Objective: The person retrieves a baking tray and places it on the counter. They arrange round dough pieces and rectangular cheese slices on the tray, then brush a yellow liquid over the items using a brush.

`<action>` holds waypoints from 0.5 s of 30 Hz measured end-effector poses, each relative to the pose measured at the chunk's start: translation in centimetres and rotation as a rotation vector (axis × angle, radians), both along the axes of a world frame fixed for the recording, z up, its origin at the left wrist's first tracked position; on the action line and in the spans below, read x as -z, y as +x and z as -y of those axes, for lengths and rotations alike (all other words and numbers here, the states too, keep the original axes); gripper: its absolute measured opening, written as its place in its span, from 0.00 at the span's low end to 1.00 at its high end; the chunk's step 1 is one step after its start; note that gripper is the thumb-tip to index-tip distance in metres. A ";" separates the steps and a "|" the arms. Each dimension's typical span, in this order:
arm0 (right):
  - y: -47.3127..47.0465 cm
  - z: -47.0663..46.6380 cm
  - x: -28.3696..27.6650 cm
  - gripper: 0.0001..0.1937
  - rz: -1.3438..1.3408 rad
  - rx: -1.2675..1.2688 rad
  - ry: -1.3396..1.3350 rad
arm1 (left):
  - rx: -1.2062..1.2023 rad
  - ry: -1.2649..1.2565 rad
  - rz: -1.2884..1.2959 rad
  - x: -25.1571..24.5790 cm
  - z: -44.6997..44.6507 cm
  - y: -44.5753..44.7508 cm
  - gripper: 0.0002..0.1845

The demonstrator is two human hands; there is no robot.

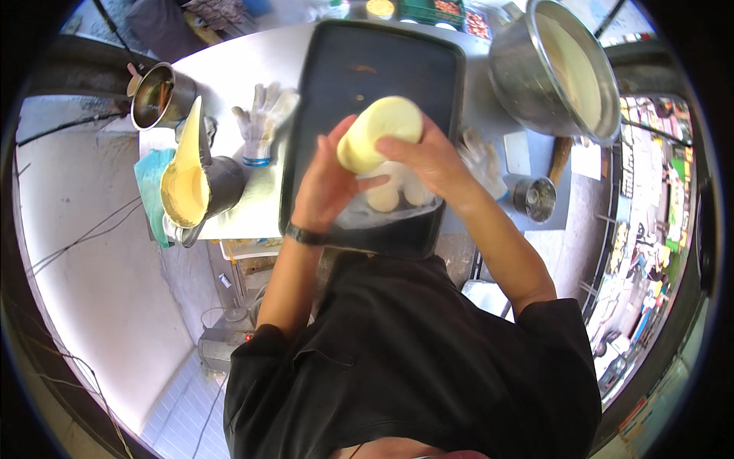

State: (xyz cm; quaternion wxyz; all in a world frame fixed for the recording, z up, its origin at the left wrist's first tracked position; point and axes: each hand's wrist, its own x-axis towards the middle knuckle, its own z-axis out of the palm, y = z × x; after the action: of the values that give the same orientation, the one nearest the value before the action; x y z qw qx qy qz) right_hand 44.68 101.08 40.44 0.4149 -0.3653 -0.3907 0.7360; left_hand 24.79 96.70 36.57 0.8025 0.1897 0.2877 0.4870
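Note:
Both my hands are raised over a dark rectangular tray (375,80). Between them is a smooth pale-yellow cylindrical piece (381,123), maybe dough, slightly blurred. My right hand (427,158) grips it with the thumb across its front. Against its lower left side rests my left hand (330,175), a watch on its wrist, the thumb extended away from the piece; how firmly it holds cannot be seen. Below the hands, on the tray, lies a clear plastic bag (373,218) with several pale rounded pieces (383,198) on or in it, partly covered by my left thumb.
Knitted gloves lie left (258,123) and right (481,158) of the tray. At left stand a metal jug (223,181) with yellow batter and a pot (180,94). A large metal pot (516,80) with pale contents is at back right, a small metal cup (536,198) nearer.

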 end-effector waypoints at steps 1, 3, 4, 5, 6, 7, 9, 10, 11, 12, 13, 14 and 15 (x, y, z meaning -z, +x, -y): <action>-0.9 -0.7 0.6 0.33 0.128 -0.068 0.045 | -0.010 -0.004 0.166 0.8 -0.8 -0.2 0.43; -2.7 -2.1 1.6 0.35 0.420 -0.204 0.089 | -0.086 -0.094 0.137 2.8 -1.9 -0.9 0.40; -3.1 -2.5 1.9 0.39 0.640 -0.234 0.414 | -0.107 -0.154 0.156 3.9 -2.5 -1.1 0.39; -4.0 -2.6 2.2 0.40 0.671 -0.190 0.525 | -0.141 -0.267 0.149 5.0 -2.8 -1.5 0.38; -4.8 -2.7 2.3 0.41 0.725 -0.142 0.596 | -0.162 -0.265 0.330 5.9 -3.0 -1.5 0.34; -5.5 -2.8 2.3 0.41 0.777 -0.097 0.671 | -0.181 -0.203 0.425 6.7 -3.2 -1.5 0.32; -6.2 -3.3 2.1 0.42 0.916 -0.102 0.850 | -0.248 -0.178 0.504 7.8 -3.9 -1.1 0.28; -6.6 -3.6 2.1 0.43 0.984 -0.109 0.941 | -0.295 -0.106 0.405 8.2 -4.3 -0.9 0.25; -7.0 -3.9 2.1 0.41 1.045 -0.160 0.933 | -0.336 -0.154 0.290 8.4 -4.7 -0.8 0.24; -7.4 -4.4 2.2 0.40 1.107 -0.208 0.927 | -0.361 -0.145 0.239 8.7 -5.4 -0.7 0.23; -7.7 -4.8 2.4 0.39 1.170 -0.260 0.918 | -0.391 -0.156 0.173 8.9 -5.9 -0.7 0.22; -8.0 -5.3 2.8 0.37 1.190 -0.265 0.921 | -0.423 -0.148 0.186 9.0 -6.2 -0.6 0.21; -8.4 -6.0 3.3 0.35 1.211 -0.274 0.923 | -0.428 -0.139 0.191 9.2 -6.6 -0.6 0.23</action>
State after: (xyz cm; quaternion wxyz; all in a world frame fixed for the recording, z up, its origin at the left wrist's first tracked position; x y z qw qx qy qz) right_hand 36.25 107.04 37.18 0.1441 -0.4425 -0.8586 0.2151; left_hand 24.22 103.30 27.34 0.7156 0.0221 0.2771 0.6408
